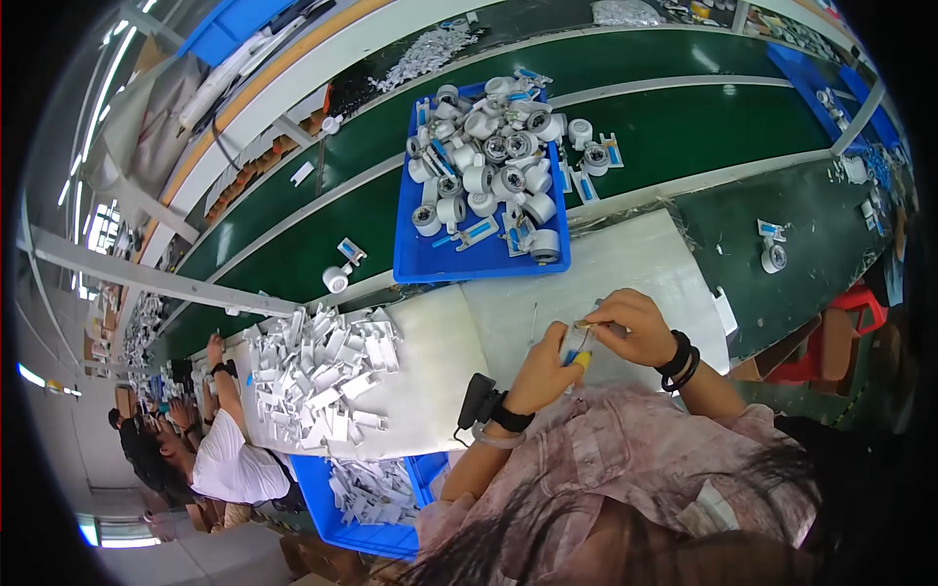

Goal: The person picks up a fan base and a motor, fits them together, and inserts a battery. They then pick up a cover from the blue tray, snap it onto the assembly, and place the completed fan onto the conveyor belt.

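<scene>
Clock centre: the meeting hands, with 12 o'clock lying away from the wearer.
Left hand (535,376): the fingers are clamping on a blue-and-yellow piece (582,359), and the grip is hiding what kind it is.
Right hand (635,327): the fingertips are pressing together on a small brassy part (583,324), just beyond the left thumb; its shape is too tiny to make out.
Thin dark strand (584,342): it is running between the two pinches; whether wire or tool shaft, I cannot tell.
Handling: this fine work is probably calling for a still left hand, with only the right fingertips making small, straight movements; pulling sideways could be bending the strand.
Pale sheet (440,356): it is covering the desk (728,210) under the hands, and working low over it would likely be catching a dropped part.
Thin metal rod (534,322): it is lying near, toward 10 o'clock.
White plastic brackets (322,376): they are heaping up at 9 o'clock.
Blue tray (420,264): it is carrying round white-and-grey units (479,179) at 11 o'clock.
Black wrist device (478,398): it is sitting at 8 o'clock; its cable is perhaps worth keeping clear.
</scene>
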Available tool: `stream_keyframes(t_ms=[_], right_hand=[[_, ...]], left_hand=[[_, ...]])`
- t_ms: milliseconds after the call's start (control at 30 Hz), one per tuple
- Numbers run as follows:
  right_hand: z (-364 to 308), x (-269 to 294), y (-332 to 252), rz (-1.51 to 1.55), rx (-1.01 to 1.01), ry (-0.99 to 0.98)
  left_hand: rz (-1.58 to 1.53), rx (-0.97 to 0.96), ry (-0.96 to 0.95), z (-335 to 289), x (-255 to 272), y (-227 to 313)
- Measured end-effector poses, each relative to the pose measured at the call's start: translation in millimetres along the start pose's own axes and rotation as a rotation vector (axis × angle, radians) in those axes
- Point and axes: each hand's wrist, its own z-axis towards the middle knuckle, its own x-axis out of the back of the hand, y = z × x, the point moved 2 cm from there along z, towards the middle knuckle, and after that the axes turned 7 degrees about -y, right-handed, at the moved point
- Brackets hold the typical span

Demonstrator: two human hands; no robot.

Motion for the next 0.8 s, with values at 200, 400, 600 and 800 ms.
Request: stream_keyframes(t_ms=[200,400,600,800], right_hand=[[-7,-6,-21,-0.139,0.069,0.076],[-13,-14,-34,-0.023,-0.059,0.166],[-12,-15,-35,0.0,0.045,0.172],[-13,-21,-41,-0.048,0.087,0.164]], left_hand=[[-0.447,-0.086,0.171,-18,-4,-3],[-0.851,-0.114,0.114,-27,-5,7],[-0.679,-0.24,0.139,-29,-11,11],[-0.679,-0.278,0.116,-34,-13,17]])
